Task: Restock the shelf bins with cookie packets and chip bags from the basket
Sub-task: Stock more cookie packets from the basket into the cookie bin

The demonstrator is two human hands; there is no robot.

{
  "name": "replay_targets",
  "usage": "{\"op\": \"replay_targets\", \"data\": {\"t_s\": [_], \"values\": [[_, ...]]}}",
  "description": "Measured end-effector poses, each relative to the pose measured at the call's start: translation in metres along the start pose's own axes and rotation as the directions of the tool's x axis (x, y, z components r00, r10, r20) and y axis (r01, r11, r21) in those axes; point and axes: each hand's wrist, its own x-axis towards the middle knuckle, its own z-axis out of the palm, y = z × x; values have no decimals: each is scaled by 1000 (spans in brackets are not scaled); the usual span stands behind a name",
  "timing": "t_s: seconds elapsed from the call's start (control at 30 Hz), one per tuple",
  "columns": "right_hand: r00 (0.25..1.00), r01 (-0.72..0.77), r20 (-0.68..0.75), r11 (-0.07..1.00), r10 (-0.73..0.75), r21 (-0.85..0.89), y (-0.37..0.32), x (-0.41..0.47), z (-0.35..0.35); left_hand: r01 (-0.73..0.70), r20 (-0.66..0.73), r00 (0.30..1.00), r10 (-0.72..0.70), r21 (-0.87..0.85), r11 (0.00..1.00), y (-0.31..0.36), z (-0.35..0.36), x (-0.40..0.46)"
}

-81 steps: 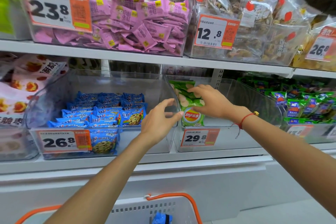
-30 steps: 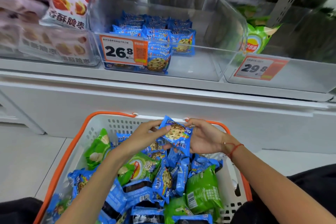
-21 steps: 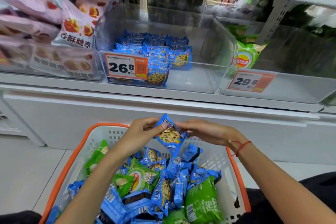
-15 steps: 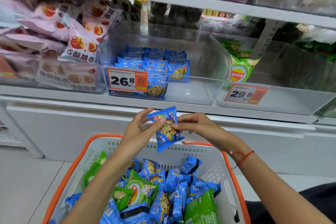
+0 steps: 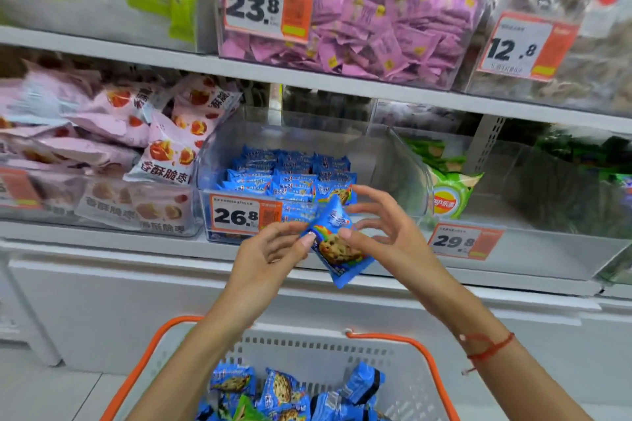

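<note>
**Lifting one cookie packet toward the half-filled clear bin**

Holding a small blue foil cookie packet (image 5: pixel 337 243) between both hands, the person has it raised just in front of the shelf's front edge, over the white plastic basket with orange handles (image 5: pixel 328 349). The left hand (image 5: pixel 270 253) pinches the packet's left edge between thumb and fingertips; the right hand (image 5: pixel 386 232) pinches the right side with thumb and a lower finger, while its upper fingers fan out loosely. The packet sits tilted, printed cookie facing up.

Directly behind it stands the clear plastic shelf bin with the 26.8 price tag (image 5: pixel 400 161), holding neat rows of matching blue packets on its left side and bare floor along its right wall. The neighbouring clear bin tagged 29.8 (image 5: pixel 547 249) holds a green chip bag (image 5: pixel 448 195) against its left wall.

To place it well, the packet should probably be turned upright with its face forward, lifted clear of the bin's front lip, and set against the last row so the stack grows rightward. One hand could carry it; the other might steady the rows. Motion blur softens the packaging print, so exact orientation of the shelved packets is hard to confirm.
</note>
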Motion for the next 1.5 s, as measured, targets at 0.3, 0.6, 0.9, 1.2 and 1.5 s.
{"op": "replay_targets", "data": {"t_s": [0.3,0.6,0.9,1.2,1.5], "values": [[989,123,-66,985,-132,-125,-24,44,-5,-36,-56,998,25,-193,981,22,5,32],[979,180,-1,876,-202,-447,-34,118,-34,-184,-139,790,597,875,447,7,-66,65],[965,74,205,583,162,-809,17,173,-29,-83,-65,774,630,976,203,4,-84,83],[961,221,275,496,37,-840,46,176,-19,-18,-193,820,539,933,361,7,-85,93],[967,237,254,335,6,-912,42,179,-19,-9,-208,831,515,922,388,7,-84,92]]}}
